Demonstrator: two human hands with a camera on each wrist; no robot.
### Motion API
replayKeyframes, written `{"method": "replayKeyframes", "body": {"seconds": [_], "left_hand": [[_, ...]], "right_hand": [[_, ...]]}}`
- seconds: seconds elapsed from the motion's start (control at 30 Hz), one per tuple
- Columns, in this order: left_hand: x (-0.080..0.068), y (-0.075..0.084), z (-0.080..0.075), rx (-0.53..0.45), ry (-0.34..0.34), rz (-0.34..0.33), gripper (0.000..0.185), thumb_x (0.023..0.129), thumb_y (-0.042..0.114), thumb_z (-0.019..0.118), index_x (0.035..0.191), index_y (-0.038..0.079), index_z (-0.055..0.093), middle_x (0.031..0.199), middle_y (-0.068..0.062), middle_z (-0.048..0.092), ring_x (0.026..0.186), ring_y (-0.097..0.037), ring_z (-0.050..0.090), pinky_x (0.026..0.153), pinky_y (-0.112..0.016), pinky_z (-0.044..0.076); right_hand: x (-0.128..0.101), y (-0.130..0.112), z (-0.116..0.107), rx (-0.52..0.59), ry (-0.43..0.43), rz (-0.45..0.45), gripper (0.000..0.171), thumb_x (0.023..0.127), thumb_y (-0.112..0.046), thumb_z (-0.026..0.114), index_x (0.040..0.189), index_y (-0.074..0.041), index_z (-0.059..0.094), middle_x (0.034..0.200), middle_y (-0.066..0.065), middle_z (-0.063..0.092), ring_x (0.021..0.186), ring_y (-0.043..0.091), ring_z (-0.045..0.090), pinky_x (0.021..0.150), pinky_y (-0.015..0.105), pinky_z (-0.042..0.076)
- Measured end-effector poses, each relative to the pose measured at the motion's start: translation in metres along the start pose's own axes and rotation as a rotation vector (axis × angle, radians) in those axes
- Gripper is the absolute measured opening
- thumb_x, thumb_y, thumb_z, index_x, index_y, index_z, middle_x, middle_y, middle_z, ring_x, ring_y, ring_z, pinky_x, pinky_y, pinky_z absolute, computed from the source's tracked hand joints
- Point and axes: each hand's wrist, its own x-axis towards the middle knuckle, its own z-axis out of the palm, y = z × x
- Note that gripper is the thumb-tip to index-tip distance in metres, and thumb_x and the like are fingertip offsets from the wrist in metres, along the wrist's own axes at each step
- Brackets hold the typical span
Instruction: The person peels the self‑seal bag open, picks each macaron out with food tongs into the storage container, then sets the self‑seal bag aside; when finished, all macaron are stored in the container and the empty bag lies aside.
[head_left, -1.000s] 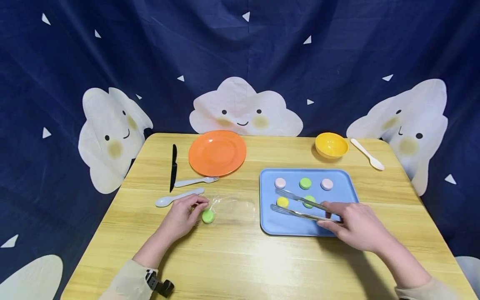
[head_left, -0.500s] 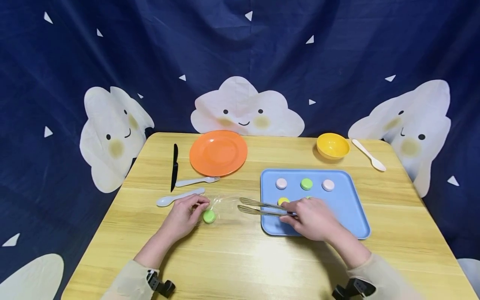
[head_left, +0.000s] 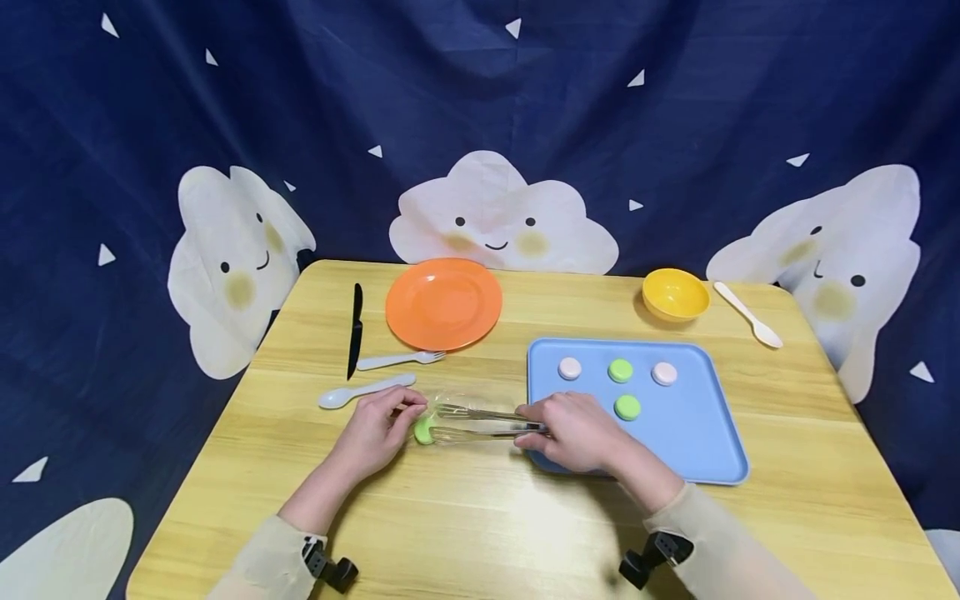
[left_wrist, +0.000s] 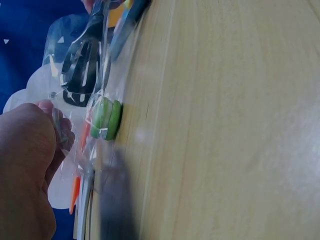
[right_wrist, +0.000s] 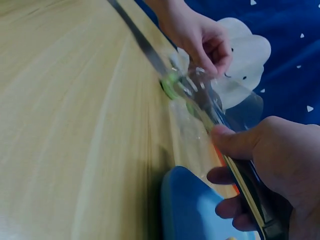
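Note:
My left hand pinches the edge of clear plastic packaging; I cannot tell whether it is a bag or a box. A light green macaron lies inside it, close to the fingertips. My right hand grips metal tongs above the left part of the blue tray. The tongs point left, their slotted tips over the plastic beside the green macaron. In the left wrist view the tips stand just above the macaron. Two pink macarons and two green macarons show on the tray.
An orange plate lies at the back, with a black knife, a pale fork and a pale spoon left of it. At back right are a yellow bowl and a white spoon.
My right hand has carried the tongs left from over the tray to the plastic and the green macaron. The yellow macaron on the tray is now hidden from the head view. My left hand stays at the plastic.

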Motion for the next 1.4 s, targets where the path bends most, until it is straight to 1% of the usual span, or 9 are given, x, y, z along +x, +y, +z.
{"method": "replayKeyframes", "body": {"seconds": [0.1,0.27,0.43,0.63,0.73,0.9,1.1,1.27,1.4], "left_hand": [[0.000,0.001,0.001,-0.001,0.013,0.011,0.015,0.096,-0.003,0.076,0.103,0.011,0.074,0.098,0.005,0.073,0.085,-0.008,0.070,0.071,-0.027,0.063],[-0.002,0.001,0.001,-0.004,0.025,0.019,0.017,0.095,-0.005,0.076,0.101,0.010,0.072,0.097,0.005,0.072,0.083,-0.007,0.067,0.068,-0.026,0.061],[-0.005,-0.001,0.002,-0.013,0.046,0.023,0.019,0.094,-0.005,0.077,0.100,0.012,0.071,0.094,0.006,0.071,0.077,-0.006,0.063,0.065,-0.020,0.056],[-0.005,-0.001,0.002,-0.037,0.056,0.027,0.020,0.093,-0.007,0.077,0.100,0.011,0.071,0.093,0.005,0.071,0.076,-0.006,0.063,0.066,-0.012,0.052],[-0.005,-0.001,0.002,-0.042,0.044,0.025,0.020,0.094,-0.008,0.076,0.101,0.011,0.071,0.096,0.005,0.072,0.080,-0.008,0.067,0.069,-0.015,0.057],[-0.003,-0.001,0.000,-0.009,0.025,0.025,0.020,0.094,-0.008,0.076,0.102,0.010,0.072,0.100,0.005,0.073,0.086,-0.009,0.069,0.071,-0.025,0.062],[-0.002,-0.001,0.000,-0.004,0.028,0.022,0.019,0.094,-0.007,0.076,0.102,0.009,0.073,0.099,0.004,0.073,0.083,-0.009,0.068,0.068,-0.024,0.061],[-0.003,0.001,0.001,-0.023,0.023,0.019,0.017,0.095,-0.005,0.076,0.102,0.010,0.072,0.097,0.006,0.071,0.079,-0.007,0.065,0.065,-0.021,0.058],[-0.006,0.002,0.002,-0.032,0.031,0.009,0.017,0.094,-0.005,0.077,0.102,0.009,0.072,0.097,0.007,0.071,0.079,-0.007,0.065,0.064,-0.020,0.058]], "right_hand": [[0.006,0.002,0.000,0.044,-0.021,-0.031,0.025,0.099,-0.036,0.077,0.114,-0.016,0.078,0.083,-0.012,0.069,0.070,0.004,0.060,0.062,0.035,0.054],[0.017,0.003,0.002,0.023,-0.053,-0.064,0.018,0.098,-0.038,0.078,0.103,-0.021,0.073,0.073,-0.018,0.057,0.064,0.004,0.052,0.061,0.032,0.048],[0.022,-0.001,0.006,-0.056,-0.055,-0.062,0.024,0.097,-0.044,0.077,0.090,-0.027,0.061,0.069,-0.018,0.049,0.062,0.006,0.050,0.059,0.033,0.045],[0.021,-0.003,0.011,-0.072,-0.029,-0.067,0.026,0.098,-0.045,0.077,0.087,-0.029,0.059,0.071,-0.019,0.053,0.059,0.006,0.049,0.057,0.033,0.045],[0.019,-0.002,0.012,-0.075,-0.020,-0.073,0.025,0.098,-0.044,0.076,0.088,-0.027,0.061,0.071,-0.017,0.056,0.058,0.008,0.051,0.056,0.034,0.045],[0.014,0.001,0.006,-0.073,-0.004,-0.074,0.017,0.102,-0.038,0.073,0.101,-0.021,0.074,0.081,-0.011,0.069,0.070,0.009,0.064,0.063,0.038,0.055],[0.015,0.001,0.000,-0.088,-0.027,-0.050,0.019,0.100,-0.040,0.075,0.096,-0.023,0.067,0.069,-0.016,0.053,0.064,0.007,0.054,0.056,0.033,0.047],[0.019,-0.003,0.004,-0.081,-0.075,-0.042,0.023,0.098,-0.045,0.075,0.093,-0.026,0.064,0.068,-0.017,0.050,0.061,0.007,0.050,0.056,0.032,0.044],[0.023,-0.006,0.008,-0.078,-0.074,-0.027,0.026,0.096,-0.046,0.077,0.089,-0.027,0.061,0.065,-0.015,0.046,0.058,0.008,0.047,0.056,0.032,0.042]]}}
